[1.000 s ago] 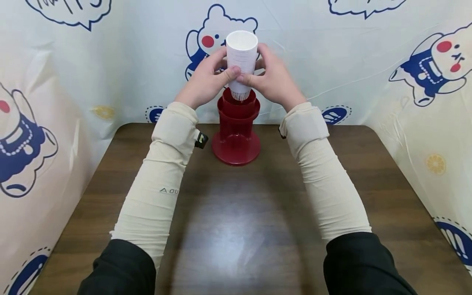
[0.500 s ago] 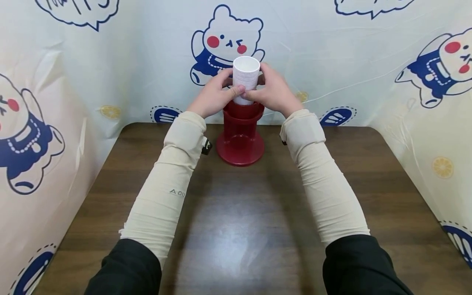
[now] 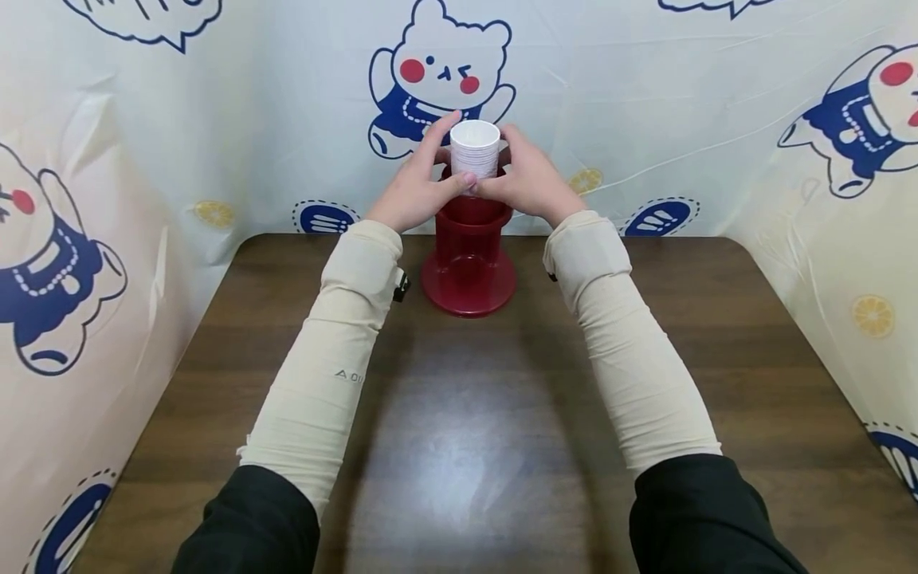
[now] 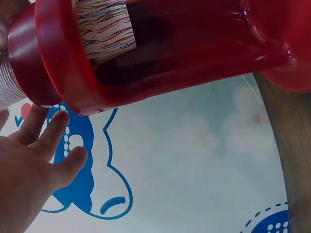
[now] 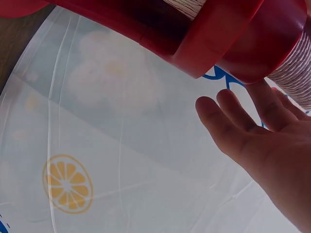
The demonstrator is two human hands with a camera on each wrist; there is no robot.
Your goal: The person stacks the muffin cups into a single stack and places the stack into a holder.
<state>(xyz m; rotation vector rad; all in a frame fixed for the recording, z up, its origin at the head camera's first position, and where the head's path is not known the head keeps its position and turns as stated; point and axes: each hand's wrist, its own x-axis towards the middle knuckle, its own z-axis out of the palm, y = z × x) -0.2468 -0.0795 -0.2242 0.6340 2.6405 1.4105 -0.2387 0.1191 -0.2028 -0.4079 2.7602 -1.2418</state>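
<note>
A stack of white paper cups (image 3: 476, 156) stands upright, mouths up, in the top of a red cup dispenser (image 3: 469, 239). My left hand (image 3: 419, 185) holds the stack from the left, thumb at the front and index finger raised near the rim. From the right, my right hand (image 3: 529, 177) holds the same stack, its thumb beside the left one. The left wrist view shows the stack's lower part, a streaked cup (image 4: 107, 29), through the dispenser's side opening. Lower fingers of both hands spread out below the dispenser's collar in the wrist views.
The dispenser's round base stands on a brown wooden table (image 3: 459, 414), near its back edge. A pale printed cloth (image 3: 287, 104) with cartoon bears hangs behind and on both sides.
Both hands have lowered the stack of paper cups from above the dispenser into its top. The left index finger now points up more. The head view has shifted slightly.
</note>
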